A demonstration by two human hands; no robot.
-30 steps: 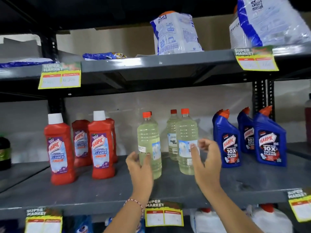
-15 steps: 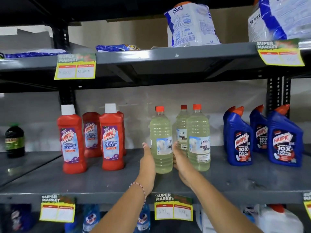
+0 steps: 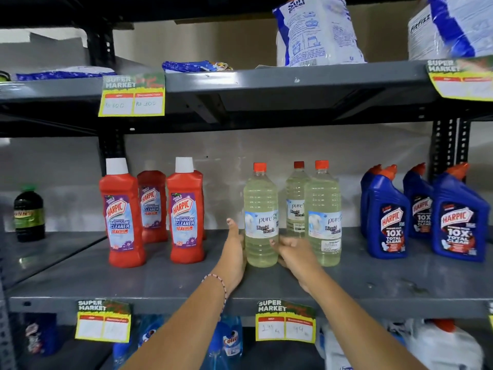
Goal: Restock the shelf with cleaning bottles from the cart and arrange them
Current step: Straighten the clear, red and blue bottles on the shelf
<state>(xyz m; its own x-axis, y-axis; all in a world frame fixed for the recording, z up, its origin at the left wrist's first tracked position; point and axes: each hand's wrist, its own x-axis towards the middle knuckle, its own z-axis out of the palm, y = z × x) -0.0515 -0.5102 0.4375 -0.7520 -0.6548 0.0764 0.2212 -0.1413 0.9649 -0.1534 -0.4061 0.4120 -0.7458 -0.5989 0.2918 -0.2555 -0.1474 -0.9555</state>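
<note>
Three clear bleach bottles with pale yellow liquid and red caps stand mid-shelf on the grey metal shelf (image 3: 160, 284). My left hand (image 3: 234, 252) presses the left side of the front-left bleach bottle (image 3: 261, 209), thumb pointing up. My right hand (image 3: 296, 253) curls around the same bottle's lower right side. The bottle stands upright with its label facing me. A second bleach bottle (image 3: 323, 217) stands just right of my right hand, and a third (image 3: 296, 198) is behind, between the two.
Red Harpic bathroom cleaner bottles (image 3: 122, 214) stand to the left, blue Harpic bottles (image 3: 386, 217) to the right. A dark green-capped bottle (image 3: 28, 213) is at far left. Detergent bags (image 3: 317, 30) lie on the upper shelf. Blue bottles (image 3: 229, 340) fill the shelf below.
My right hand left the front-right bleach bottle and joined my left hand low on the front-left one. That bottle's label has turned to face me.
</note>
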